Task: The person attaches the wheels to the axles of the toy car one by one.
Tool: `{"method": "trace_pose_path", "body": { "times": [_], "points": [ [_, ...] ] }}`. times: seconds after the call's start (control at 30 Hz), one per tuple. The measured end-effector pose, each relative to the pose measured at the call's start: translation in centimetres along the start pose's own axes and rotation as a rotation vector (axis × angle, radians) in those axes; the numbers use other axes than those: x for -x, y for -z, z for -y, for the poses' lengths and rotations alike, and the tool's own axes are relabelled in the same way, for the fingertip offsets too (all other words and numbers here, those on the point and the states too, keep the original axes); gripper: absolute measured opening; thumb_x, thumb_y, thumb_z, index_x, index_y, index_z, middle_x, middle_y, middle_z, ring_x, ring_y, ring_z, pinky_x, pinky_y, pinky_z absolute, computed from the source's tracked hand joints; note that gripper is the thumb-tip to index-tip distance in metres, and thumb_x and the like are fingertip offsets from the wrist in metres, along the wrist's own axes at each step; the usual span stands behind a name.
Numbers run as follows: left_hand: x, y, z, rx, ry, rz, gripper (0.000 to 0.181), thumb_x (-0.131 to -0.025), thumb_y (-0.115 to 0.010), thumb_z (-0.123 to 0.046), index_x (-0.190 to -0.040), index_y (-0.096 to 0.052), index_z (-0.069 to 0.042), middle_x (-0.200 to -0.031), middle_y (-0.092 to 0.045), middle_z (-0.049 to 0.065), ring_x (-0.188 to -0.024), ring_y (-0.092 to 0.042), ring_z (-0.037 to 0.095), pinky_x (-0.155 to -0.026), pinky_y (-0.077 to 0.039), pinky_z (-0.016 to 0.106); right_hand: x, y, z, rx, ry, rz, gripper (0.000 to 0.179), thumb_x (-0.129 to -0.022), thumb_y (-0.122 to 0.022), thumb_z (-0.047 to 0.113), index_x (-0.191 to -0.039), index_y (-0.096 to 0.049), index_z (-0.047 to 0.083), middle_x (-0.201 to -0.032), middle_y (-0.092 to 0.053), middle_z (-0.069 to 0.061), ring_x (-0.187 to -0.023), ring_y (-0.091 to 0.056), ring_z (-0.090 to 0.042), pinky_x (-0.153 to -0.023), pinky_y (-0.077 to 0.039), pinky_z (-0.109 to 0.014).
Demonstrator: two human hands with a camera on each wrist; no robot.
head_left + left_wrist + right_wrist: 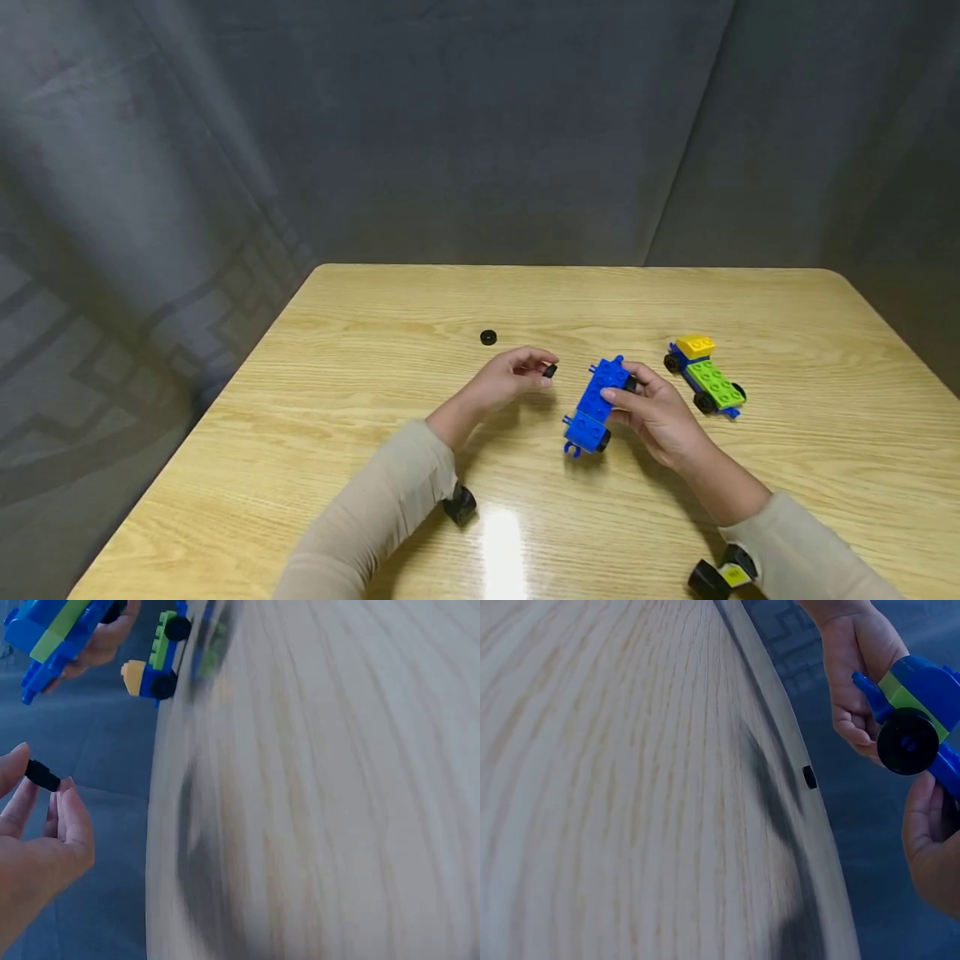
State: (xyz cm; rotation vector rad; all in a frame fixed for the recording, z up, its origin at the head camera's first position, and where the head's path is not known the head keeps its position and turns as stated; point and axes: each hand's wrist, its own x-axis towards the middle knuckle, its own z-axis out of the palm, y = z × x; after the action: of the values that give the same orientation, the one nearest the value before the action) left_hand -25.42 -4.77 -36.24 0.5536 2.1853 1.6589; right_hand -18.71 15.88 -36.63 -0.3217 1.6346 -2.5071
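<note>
My right hand (660, 417) grips a blue toy car (596, 400) above the table, thumb on top of its studs. Black wheels (907, 741) sit on the car's right side, while bare blue axle pegs stick out on its left. A green layer (58, 631) shows between its blue bricks in the left wrist view. Just left of the car, my left hand (517, 379) pinches a small black wheel (43, 775) between thumb and fingertips, apart from the car.
One loose black wheel (488, 337) lies on the wooden table (337, 358), beyond my left hand. To the right of my right hand stands a second toy car (705, 375), green and blue with a yellow brick and black wheels. Grey curtains (480, 133) hang behind the table.
</note>
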Motion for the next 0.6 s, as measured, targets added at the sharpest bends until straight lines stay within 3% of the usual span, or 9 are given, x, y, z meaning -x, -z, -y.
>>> {"method": "trace_pose_path", "body": {
  "times": [0.33, 0.6],
  "points": [
    [0.3, -1.0, -0.9, 0.153, 0.006, 0.038, 0.032, -0.08, -0.06, -0.006, -0.111, -0.053, -0.002, -0.1, -0.053, 0.006, -0.092, -0.048, 0.015, -0.077, -0.044, 0.026, -0.2, -0.5, -0.3, 0.075, -0.047, -0.03, 0.026, -0.082, -0.055, -0.001, -0.1, -0.048, 0.015, -0.086, -0.059, -0.001, -0.076, -0.058, -0.013, -0.066, -0.048, -0.028],
    [0.3, -1.5, -1.4, 0.199, -0.008, 0.037, 0.032, -0.079, -0.061, -0.005, -0.11, -0.052, -0.001, -0.099, -0.054, 0.007, -0.091, -0.049, 0.016, -0.078, -0.044, 0.028, -0.3, -0.6, -0.5, 0.11, -0.061, -0.039, 0.028, -0.081, -0.056, 0.0, -0.103, -0.05, 0.017, -0.089, -0.06, 0.001, -0.077, -0.058, -0.013, -0.065, -0.048, -0.027]
  ]
}}
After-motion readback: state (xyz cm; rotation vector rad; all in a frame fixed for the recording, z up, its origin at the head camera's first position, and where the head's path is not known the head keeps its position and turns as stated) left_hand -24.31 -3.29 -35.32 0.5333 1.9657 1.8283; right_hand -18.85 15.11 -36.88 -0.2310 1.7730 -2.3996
